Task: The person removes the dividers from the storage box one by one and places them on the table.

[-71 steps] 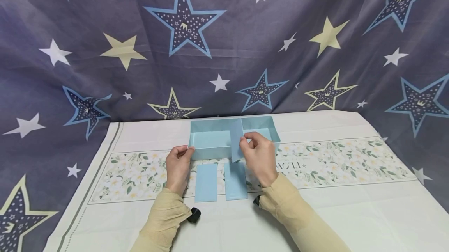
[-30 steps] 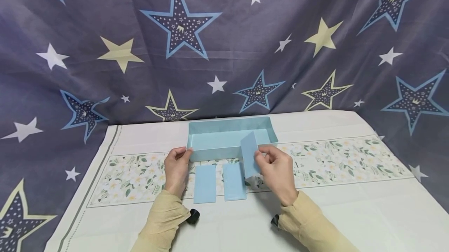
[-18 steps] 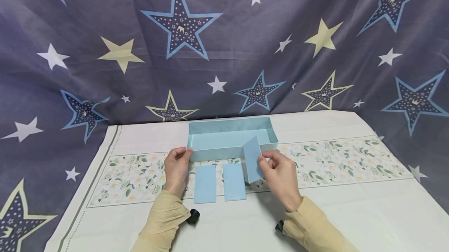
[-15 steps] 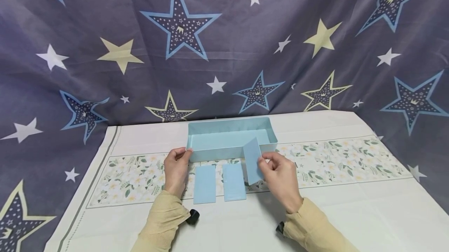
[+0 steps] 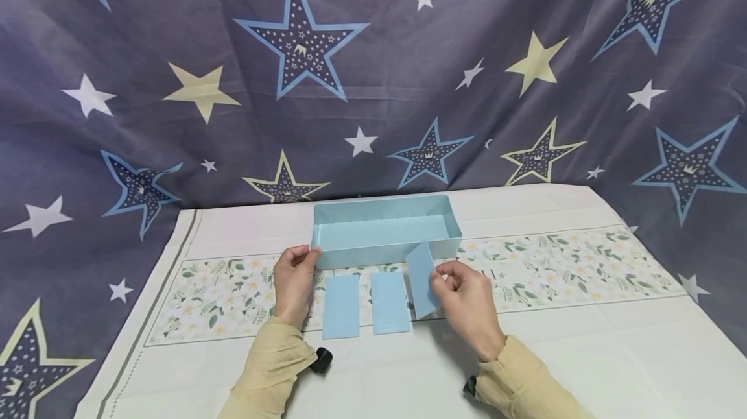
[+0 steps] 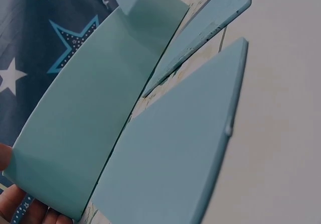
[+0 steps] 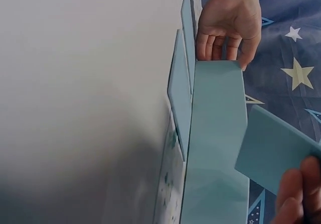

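Note:
A long light-blue open box stands on the cloth, and no dividers show inside it. My left hand holds its front left corner, the thumb up at the rim; the right wrist view shows that hand's fingers against the end wall. Between thumb and fingers, my right hand pinches the right edge of a thin blue divider panel. This panel is tilted, in front of the box's right part. Two similar panels, a left one and a right one, lie flat side by side before the box.
A white tablecloth with a floral band covers the table. Behind it hangs a dark curtain printed with stars. Each wrist carries a small black device, one at the left cuff.
The right hand has drawn the panel up and out of the box, then toward me, right and lower, beside the two flat panels. The left hand stays at the corner.

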